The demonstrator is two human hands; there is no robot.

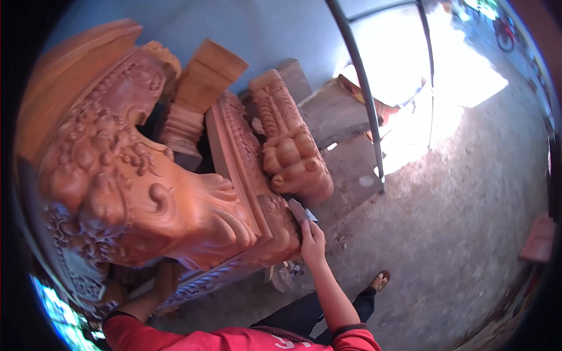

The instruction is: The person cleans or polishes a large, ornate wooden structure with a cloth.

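Observation:
My right hand [313, 238] is closed on a small flat brownish piece with a pale edge, which looks like folded sandpaper [297, 209]. It is at the corner of a carved wooden base [280, 225], close against the carving. My left hand [168, 278] is in shadow at the lower side of the large carved wooden piece [140, 193], near its patterned lower edge. Its fingers are hard to make out. Curling leaf and bead shapes cover the reddish-brown wood, and a smooth carved foot rests on the base.
Beyond the base lies a separate carved wooden leg [290, 143]. A squared wooden post [211, 73] stands behind. A dark metal frame [366, 88] rises at the right by the bright opening. Crumpled plastic [282, 279] lies on the concrete floor [445, 234].

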